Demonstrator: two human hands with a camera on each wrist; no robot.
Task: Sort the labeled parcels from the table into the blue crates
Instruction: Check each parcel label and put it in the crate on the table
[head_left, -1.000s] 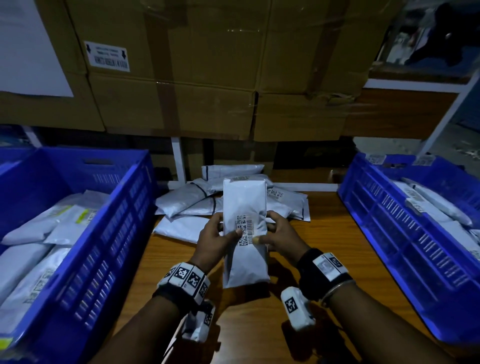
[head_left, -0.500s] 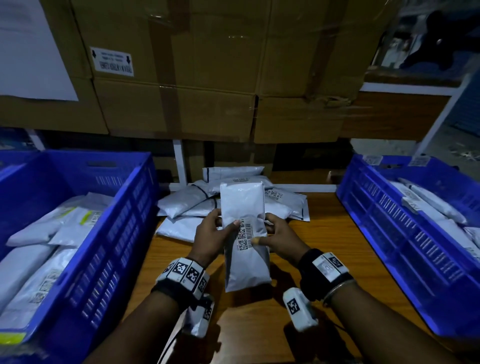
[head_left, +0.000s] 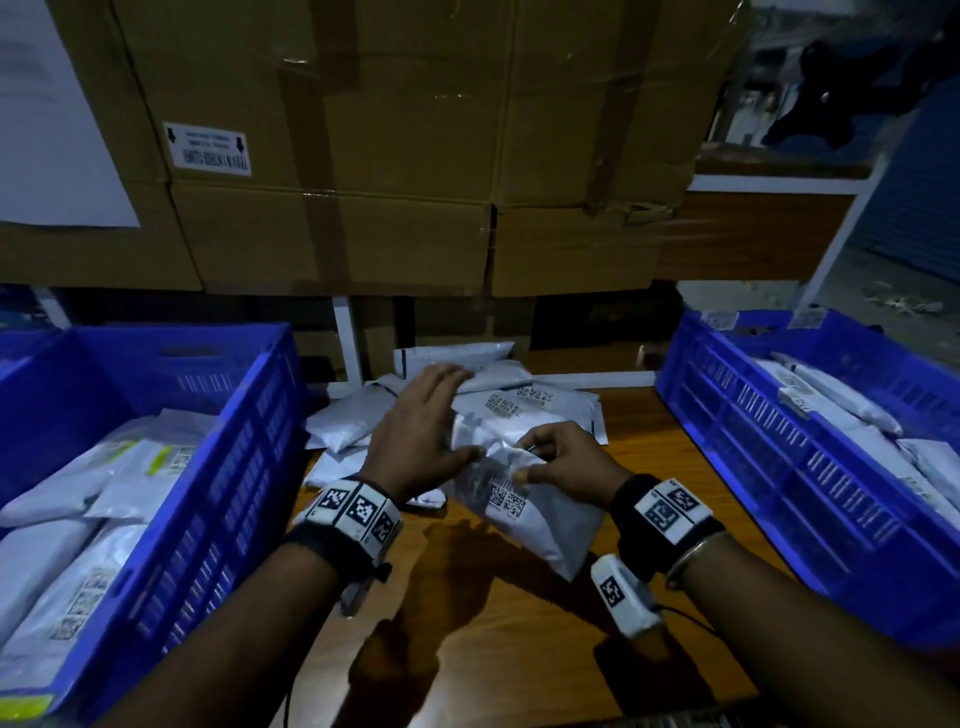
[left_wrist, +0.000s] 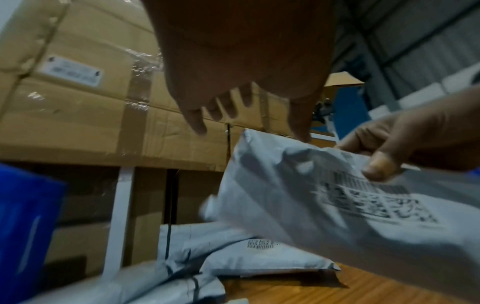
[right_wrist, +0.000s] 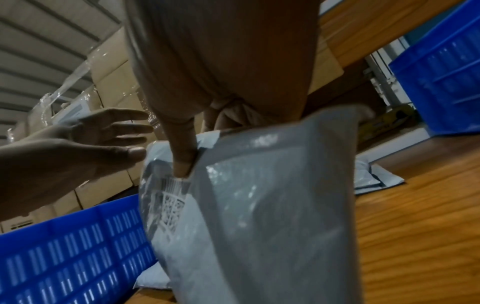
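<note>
Held parcel (head_left: 524, 499): white plastic mailer, crumpled at its upper end, printed barcode label facing up. It is above the counter (head_left: 519, 649), between two blue crates. Right hand (head_left: 566, 467) pinches it with thumb on the label. Left hand (head_left: 415, 441) is spread flat, fingers straight, grasping nothing. Left crate (head_left: 218, 467) and right crate (head_left: 769, 441) both contain white parcels. A parcel pile (head_left: 519, 405) lies behind; exact count unclear. Counter is wood. Taped cardboard boxes (head_left: 389, 156) are stacked behind.
</note>
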